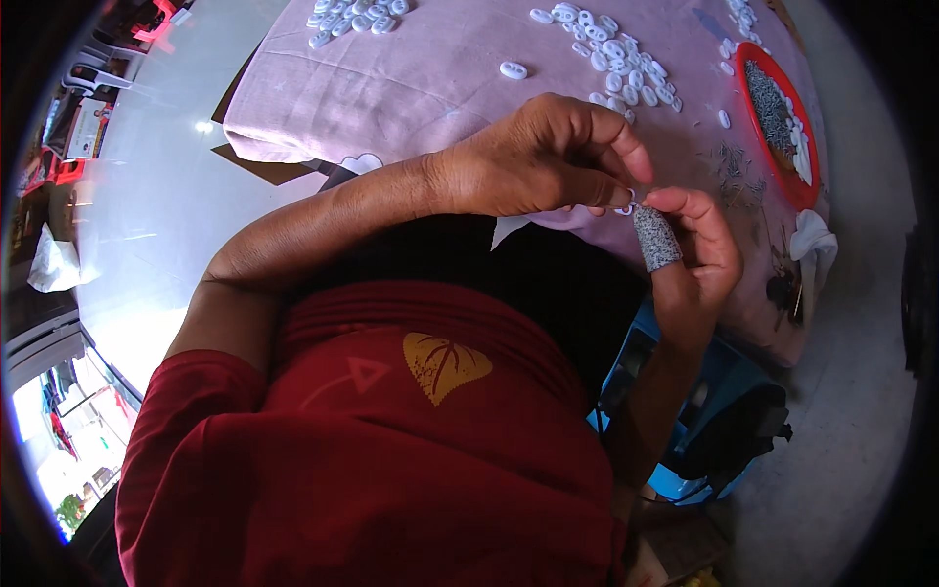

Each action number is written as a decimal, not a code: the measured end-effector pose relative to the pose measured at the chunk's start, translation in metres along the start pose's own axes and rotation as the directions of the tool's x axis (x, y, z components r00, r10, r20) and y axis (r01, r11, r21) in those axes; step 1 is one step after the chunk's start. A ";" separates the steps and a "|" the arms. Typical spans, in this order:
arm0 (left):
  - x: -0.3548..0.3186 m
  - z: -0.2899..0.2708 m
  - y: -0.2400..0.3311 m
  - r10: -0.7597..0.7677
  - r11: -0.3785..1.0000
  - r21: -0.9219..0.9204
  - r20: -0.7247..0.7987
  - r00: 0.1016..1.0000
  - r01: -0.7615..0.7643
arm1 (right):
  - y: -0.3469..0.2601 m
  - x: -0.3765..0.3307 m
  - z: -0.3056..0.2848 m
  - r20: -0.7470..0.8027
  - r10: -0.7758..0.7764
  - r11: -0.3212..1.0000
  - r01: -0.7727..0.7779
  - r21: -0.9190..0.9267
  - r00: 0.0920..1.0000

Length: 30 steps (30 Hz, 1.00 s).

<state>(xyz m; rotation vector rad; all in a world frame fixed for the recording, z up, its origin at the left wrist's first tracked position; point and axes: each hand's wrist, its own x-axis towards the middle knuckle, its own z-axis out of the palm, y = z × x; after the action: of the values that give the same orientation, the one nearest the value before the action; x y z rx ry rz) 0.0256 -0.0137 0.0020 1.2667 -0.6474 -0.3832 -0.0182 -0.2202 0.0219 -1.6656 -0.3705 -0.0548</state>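
The left hand [548, 157] pinched a small white piece [629, 203] at its fingertips, while the right hand [694, 254], fingers together, met it from just right.

1. This looks like a small work spot at home.
2. A pink cloth [411, 78] covers the table.
3. Piles of little white plastic pieces [626, 59] lie there.
4. A red tray [782, 176] holds tiny metal bits.

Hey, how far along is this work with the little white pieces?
Done: cannot tell which white pieces are finished. In hand: the left hand and right hand, a grey cover on one finger, pinch one small white piece. Left: piles of white pieces on the cloth, grey bits in the red tray.
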 end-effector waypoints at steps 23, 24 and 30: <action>0.000 -0.002 0.008 -0.041 0.996 0.085 0.015 0.999 0.040 | -0.007 0.001 0.001 0.005 0.004 0.998 -0.004 -0.065 1.000; 0.000 -0.003 0.009 -0.122 0.993 0.006 0.014 0.992 0.122 | -0.006 0.001 0.001 -0.003 0.028 0.998 -0.028 -0.055 1.000; -0.001 -0.002 0.003 -0.225 0.964 -0.148 0.002 0.974 0.222 | -0.004 -0.001 0.003 0.003 0.096 0.995 -0.096 -0.002 0.995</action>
<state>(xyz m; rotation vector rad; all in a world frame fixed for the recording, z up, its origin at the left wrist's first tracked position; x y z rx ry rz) 0.0253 -0.0108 0.0038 1.2030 -0.4557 -0.5974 -0.0207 -0.2167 0.0246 -1.6835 -0.2922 0.0192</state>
